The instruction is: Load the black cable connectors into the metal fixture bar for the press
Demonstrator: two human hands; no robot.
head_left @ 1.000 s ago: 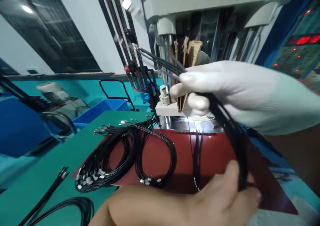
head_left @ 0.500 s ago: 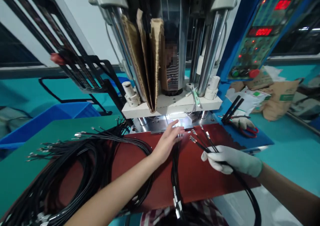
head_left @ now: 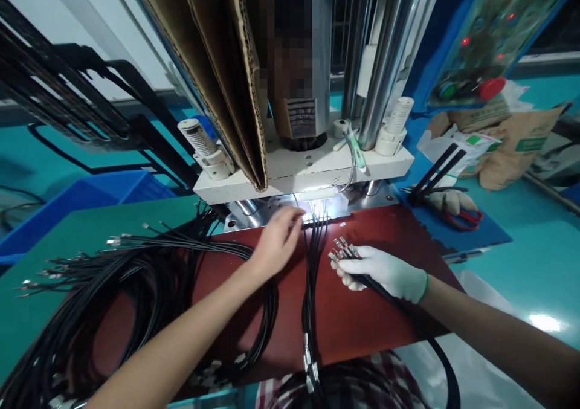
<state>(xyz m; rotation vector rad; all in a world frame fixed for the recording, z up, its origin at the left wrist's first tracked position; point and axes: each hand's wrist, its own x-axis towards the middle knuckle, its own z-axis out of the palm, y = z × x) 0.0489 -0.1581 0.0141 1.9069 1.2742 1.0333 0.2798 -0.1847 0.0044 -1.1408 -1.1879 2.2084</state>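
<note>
My bare left hand (head_left: 276, 243) is at the front edge of the lit metal die (head_left: 335, 206), fingers curled and fingertips closed at a thin black cable (head_left: 305, 235), the leftmost of a row. Several more black cables (head_left: 312, 258) run from the die down the middle of the red mat to a silvery band near my lap. In its white glove, my right hand (head_left: 376, 270) is closed around a bundle of black cables (head_left: 437, 351). Their bare metal terminals (head_left: 343, 249) stick out past the fingertips, to the right of the die.
The white press plate (head_left: 299, 176) hangs over the die, with folded cardboard (head_left: 226, 83) leaning on it. Coiled black cables (head_left: 154, 288) cover the left of the red mat (head_left: 362, 318). Red-handled pliers (head_left: 466, 220) and a control box (head_left: 489, 46) are at right.
My left hand has drawn back left from the die, its fingers curling, uncovering the cables there. My right hand has moved left with its bundle, the terminals now gathered closer together. The view has tilted downward.
</note>
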